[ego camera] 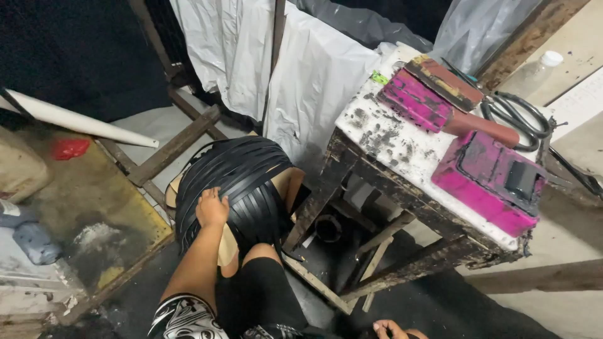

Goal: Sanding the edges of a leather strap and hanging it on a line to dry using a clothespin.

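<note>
The left hand lay flat, open, on a heap of black strips draped over a box beside the knee, steadying them. The right hand barely showed; its grip was unclear. The stained desk carried pink blocks.

Under the left hand lies a heap of black strips — smooth, rubbery-looking, with a dull sheen — piled over plain brown cardboard. Beyond it hang white plastic sheets, thin, creased and faintly glossy. To the right of the hands, the surface is rough, dark-stained wood with a white top smeared with black. On it sit magenta blocks, matt and grimy, and black-handled scissors — glossy.
</note>
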